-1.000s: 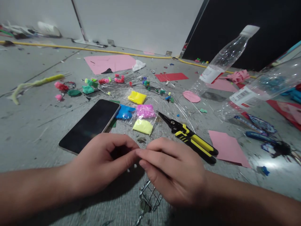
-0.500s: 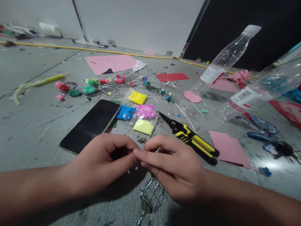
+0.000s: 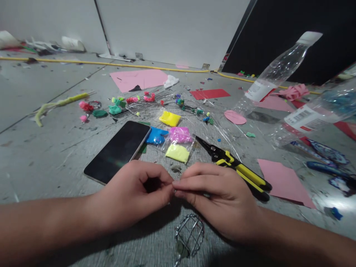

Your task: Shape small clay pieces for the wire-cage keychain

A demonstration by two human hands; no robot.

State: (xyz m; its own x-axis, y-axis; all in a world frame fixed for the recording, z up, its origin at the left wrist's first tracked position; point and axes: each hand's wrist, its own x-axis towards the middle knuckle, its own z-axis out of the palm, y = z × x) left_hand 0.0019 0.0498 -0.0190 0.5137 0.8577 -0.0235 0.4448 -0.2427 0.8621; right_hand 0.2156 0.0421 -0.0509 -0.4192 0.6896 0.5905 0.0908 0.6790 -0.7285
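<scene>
My left hand (image 3: 139, 193) and my right hand (image 3: 217, 200) meet at the fingertips, both pinched closed. Whatever lies between them is too small and hidden to name. Just below, a small round wire lattice (image 3: 191, 233) lies on the grey surface, with a dull green bit at its lower edge. A black phone (image 3: 118, 150) is beside my left hand. Beyond the fingers lie clay packets: yellow (image 3: 170, 118), blue (image 3: 156, 136), pink (image 3: 180, 134) and pale yellow (image 3: 177, 153). Black and yellow pliers (image 3: 239, 167) lie behind my right hand.
Two clear plastic bottles (image 3: 280, 66) (image 3: 308, 116) stand tilted in view at the right. Pink paper (image 3: 283, 181), red paper (image 3: 210, 94), colourful clay pieces (image 3: 115, 109) and thin wires are scattered about. A yellow cord (image 3: 116, 65) crosses the back.
The view has shifted, so hands and objects appear further right and slightly lower. Both hands stay joined at the fingertips, with the right fingers slightly closer together.
</scene>
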